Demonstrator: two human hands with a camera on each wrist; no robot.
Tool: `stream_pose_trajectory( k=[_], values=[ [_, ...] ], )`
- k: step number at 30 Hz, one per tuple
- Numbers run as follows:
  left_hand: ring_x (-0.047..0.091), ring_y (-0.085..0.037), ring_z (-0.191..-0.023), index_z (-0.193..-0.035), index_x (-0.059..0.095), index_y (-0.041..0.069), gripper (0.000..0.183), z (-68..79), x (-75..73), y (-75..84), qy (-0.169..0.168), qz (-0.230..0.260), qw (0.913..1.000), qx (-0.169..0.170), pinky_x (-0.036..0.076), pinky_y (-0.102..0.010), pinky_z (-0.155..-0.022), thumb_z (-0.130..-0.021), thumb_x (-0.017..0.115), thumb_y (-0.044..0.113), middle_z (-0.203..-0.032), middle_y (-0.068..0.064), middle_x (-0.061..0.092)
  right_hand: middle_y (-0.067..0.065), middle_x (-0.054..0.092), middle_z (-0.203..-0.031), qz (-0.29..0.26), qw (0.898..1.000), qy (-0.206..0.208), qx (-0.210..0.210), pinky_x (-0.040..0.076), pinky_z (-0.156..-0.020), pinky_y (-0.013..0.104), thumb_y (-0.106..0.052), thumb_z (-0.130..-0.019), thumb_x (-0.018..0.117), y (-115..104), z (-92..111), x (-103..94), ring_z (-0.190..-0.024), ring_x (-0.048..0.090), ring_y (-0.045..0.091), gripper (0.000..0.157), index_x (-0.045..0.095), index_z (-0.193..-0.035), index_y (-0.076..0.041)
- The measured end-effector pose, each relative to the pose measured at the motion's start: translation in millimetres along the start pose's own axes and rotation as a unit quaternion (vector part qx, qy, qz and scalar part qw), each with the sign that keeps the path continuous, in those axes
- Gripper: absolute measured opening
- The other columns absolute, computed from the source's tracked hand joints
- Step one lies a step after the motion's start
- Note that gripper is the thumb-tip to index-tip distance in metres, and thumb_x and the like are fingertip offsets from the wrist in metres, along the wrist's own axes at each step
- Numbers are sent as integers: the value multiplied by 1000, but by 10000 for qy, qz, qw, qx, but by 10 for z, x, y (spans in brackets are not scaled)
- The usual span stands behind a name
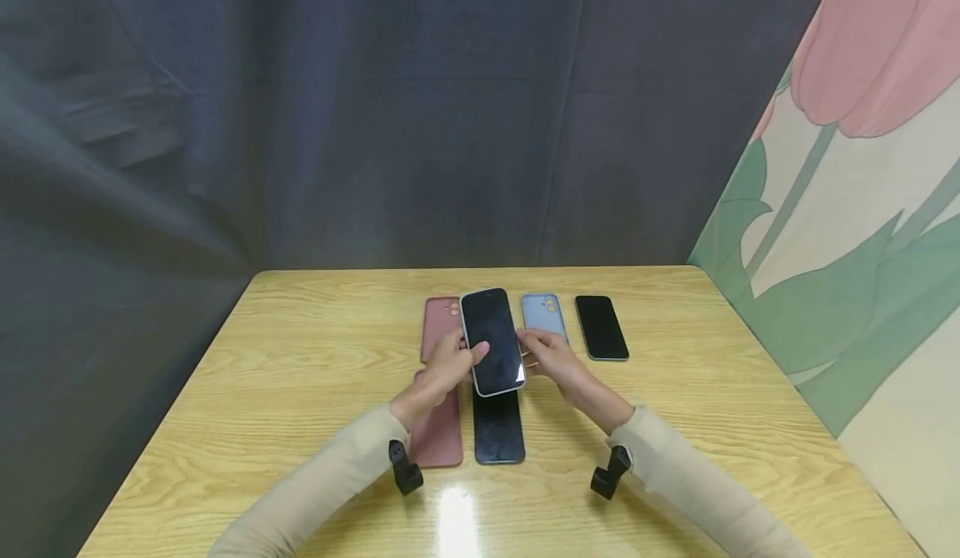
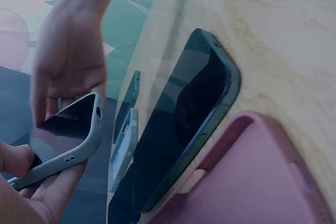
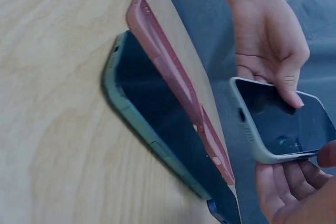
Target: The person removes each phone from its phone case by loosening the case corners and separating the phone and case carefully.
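Observation:
Above the middle of the table, both hands hold a dark-screened phone (image 1: pixel 492 350) in a pale phone case (image 3: pixel 261 150). The left hand (image 1: pixel 447 364) grips its left side, thumb lying over the screen and fingers underneath. At the opposite edge, the right hand (image 1: pixel 553 361) holds the cased phone from below, with the thumb at the rim in the right wrist view. Under the held phone lies another dark phone (image 1: pixel 498 433), its far end hidden in the head view. A pink phone case (image 1: pixel 438 433) lies left of it, open side up in the left wrist view.
Farther back is a second pink case (image 1: pixel 437 329) with camera holes. A light blue case (image 1: pixel 544 315) lies behind the right hand, and a black phone (image 1: pixel 602 329) lies to its right. A dark curtain (image 1: pixel 420 125) hangs behind the wooden table (image 1: pixel 315 358).

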State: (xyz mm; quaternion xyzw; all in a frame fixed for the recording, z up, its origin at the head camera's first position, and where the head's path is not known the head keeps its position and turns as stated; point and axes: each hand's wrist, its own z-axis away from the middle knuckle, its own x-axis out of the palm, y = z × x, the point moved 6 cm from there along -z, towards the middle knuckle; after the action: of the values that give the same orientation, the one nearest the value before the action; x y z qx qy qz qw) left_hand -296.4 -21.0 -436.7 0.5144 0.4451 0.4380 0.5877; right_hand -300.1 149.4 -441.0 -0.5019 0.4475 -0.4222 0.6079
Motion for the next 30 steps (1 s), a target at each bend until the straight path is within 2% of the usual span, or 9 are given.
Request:
stream_pose_trajectory(
  k=[5, 10, 13, 17, 21, 25, 30],
  values=[
    [70, -26, -88, -127, 55, -6, 32, -9, -16, 52, -31, 203, 9997, 104, 59, -43, -78, -100, 57, 11, -107, -21, 69, 8, 67, -95, -11, 9999, -36, -166, 56, -74, 31, -13, -107, 43, 28, 37, 23, -79, 65, 13, 36, 54, -126, 15],
    [70, -29, -96, -131, 54, -5, 34, 1, 10, 53, -160, 362, 9992, 115, 58, -42, -80, -101, 56, 12, -112, -22, 68, 6, 65, -90, 98, 9998, 83, -157, 54, -75, 35, -9, -107, 42, 46, 63, 39, -79, 60, 11, 31, 57, -119, 15],
    [69, -31, -96, -130, 54, -6, 34, 9, 35, 39, -141, 395, 9990, 143, 59, -40, -78, -101, 56, 12, -112, -23, 68, 6, 64, -86, 88, 9994, 307, -149, 54, -72, 32, -4, -106, 40, 48, 69, 56, -75, 59, 11, 28, 59, -113, 15],
    [69, -32, -98, -130, 53, -7, 34, 18, 76, 14, -146, 499, 9986, 119, 59, -40, -78, -101, 55, 11, -114, -25, 67, 7, 62, -77, -25, 9966, 819, -126, 50, -62, 24, 3, -103, 37, 57, 67, 86, -66, 58, 12, 27, 61, -100, 15],
    [69, -31, -98, -130, 53, -6, 33, 26, 86, 4, -82, 544, 9985, 58, 59, -40, -78, -101, 54, 11, -113, -24, 67, 7, 58, -72, 42, 9925, 1214, -127, 44, -63, 23, 7, -100, 36, 53, 60, 126, -65, 54, 14, 27, 60, -89, 13],
    [70, -30, -94, -131, 53, -5, 32, 38, 73, 17, 21, 466, 9989, 63, 59, -39, -76, -101, 53, 9, -111, -23, 67, 6, 58, -74, 238, 9897, 1401, -161, 43, -67, 24, 8, -100, 35, 24, 65, 156, -71, 53, 14, 27, 59, -87, 10],
    [69, -24, -89, -130, 54, -3, 31, 50, 55, 42, 84, 421, 9991, 45, 60, -38, -74, -101, 53, 7, -109, -21, 68, 6, 57, -75, 224, 9882, 1509, -154, 43, -63, 21, 10, -99, 34, -7, 69, 170, -70, 52, 13, 28, 60, -89, 10]
  ],
)
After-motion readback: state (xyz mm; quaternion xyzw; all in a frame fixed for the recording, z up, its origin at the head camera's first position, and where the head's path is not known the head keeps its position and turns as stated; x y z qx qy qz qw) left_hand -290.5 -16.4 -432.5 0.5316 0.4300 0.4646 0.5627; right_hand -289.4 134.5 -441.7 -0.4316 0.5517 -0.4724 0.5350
